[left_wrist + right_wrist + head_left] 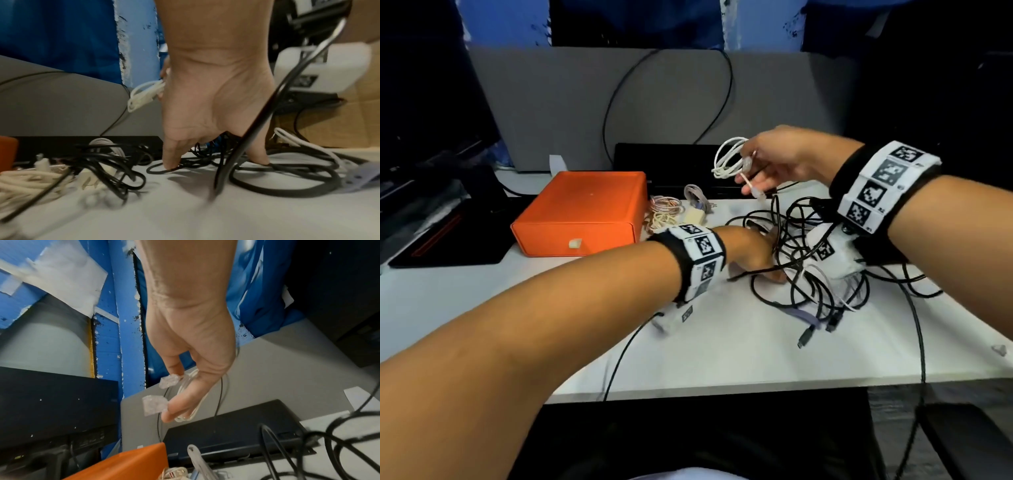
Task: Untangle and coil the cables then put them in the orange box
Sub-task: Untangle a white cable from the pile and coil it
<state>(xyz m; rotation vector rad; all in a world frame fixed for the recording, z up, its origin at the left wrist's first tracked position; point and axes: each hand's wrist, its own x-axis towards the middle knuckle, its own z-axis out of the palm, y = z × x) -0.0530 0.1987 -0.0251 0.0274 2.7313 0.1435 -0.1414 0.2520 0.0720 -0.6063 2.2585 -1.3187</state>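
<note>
Right hand (780,161) raised, pinching coiled white cable (729,159); left hand (216,104) fingertips pressing black cable tangle (808,253) on table; orange box (582,214) closed

Left grip (753,255) fingertips down; right grip (774,161) raised, pinching.

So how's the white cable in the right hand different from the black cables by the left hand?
The white cable is wound into a neat coil; the black cables lie in a loose tangle. The white cable is held above the table in the right hand; the black cables lie on the table, the left hand reaching into them. Neither is in the orange box.
</note>
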